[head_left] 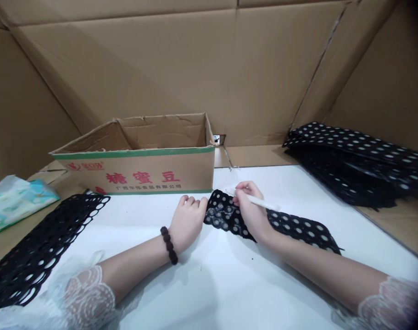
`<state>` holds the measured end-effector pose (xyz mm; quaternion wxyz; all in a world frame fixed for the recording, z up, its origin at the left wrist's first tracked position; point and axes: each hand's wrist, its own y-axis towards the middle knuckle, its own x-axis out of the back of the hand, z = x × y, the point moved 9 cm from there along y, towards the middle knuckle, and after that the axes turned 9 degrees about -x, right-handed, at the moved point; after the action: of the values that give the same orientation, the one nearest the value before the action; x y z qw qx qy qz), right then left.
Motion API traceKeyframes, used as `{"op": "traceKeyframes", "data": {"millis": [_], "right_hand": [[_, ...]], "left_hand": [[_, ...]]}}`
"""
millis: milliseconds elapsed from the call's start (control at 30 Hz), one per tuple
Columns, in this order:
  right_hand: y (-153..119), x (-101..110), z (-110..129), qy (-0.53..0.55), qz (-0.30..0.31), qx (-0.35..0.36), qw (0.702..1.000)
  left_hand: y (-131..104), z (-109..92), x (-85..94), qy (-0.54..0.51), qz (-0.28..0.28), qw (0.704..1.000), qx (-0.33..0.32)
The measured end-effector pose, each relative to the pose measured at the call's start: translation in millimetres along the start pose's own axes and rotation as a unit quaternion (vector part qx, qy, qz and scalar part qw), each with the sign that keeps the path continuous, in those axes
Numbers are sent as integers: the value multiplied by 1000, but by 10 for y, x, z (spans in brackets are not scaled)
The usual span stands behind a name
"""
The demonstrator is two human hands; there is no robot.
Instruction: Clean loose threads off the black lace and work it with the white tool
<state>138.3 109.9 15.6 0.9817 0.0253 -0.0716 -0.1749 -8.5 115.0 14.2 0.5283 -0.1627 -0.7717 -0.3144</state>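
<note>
A black strip with pale round dots lies slantwise across the white table, partly under my right hand. That hand is closed around a white pen-like tool, whose tip is near the strip's upper left edge. My left hand is closed, with its fingertips at the strip's left end; whether it pinches the edge is hard to make out. A dark beaded band circles the left wrist.
An open cardboard box stands behind my left hand. Black lace-like strips lie at the left, by a tissue pack. Dotted black strips are piled at the right. Cardboard walls surround the table.
</note>
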Motion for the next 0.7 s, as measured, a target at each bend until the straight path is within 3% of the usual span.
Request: {"op": "traceKeyframes", "data": {"millis": [100,200,300,400,700], "right_hand": [[-24,-76,-17,7,60,-23,998],[-112,-267,-125,-16,145,-61,987],[-185,-374,-131,-46,181,-25,982],[-227,-418,-86,-75,193,25,978],[-242,-511,-115,-40,258,32,965]], "left_hand": [[24,110,-23,-88,46,994,42],[38,212,-76,-205,137,966,70],[26,289,-119,-288,200,932,88],[8,359,-174,-324,212,915,113],[-53,375,-190,-347,217,897,167]]}}
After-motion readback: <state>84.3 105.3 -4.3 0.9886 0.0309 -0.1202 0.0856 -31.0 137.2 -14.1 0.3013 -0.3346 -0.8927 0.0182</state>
